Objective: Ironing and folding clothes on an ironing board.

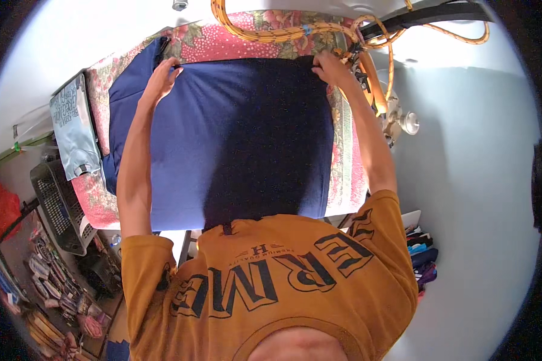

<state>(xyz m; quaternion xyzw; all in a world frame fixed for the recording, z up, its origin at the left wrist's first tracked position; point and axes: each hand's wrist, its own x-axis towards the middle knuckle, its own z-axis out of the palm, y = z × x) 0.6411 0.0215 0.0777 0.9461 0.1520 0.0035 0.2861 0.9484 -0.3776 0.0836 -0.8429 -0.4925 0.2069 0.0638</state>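
A navy blue garment (185, 149) lies spread flat, its right half in dark shadow. At its far edge, on the left, my left hand (165, 79) pinches the fabric, and creases fan out from the fingers. My right hand (332, 68) grips the far right corner. A folded part of the same dark cloth (135, 81) extends beyond my left hand to the left. Under the garment is a red and green floral cloth (253, 34) covering the table.
A bundled yellow cord (271, 35) loops over the far edge. Close to my right forearm is a metal device with a knob (404, 122) and an orange-brown handle (374, 83). A light-blue printed shirt (74, 126) lies left, above a black plastic basket (58, 207). Folded clothes (422, 257) are stacked at right.
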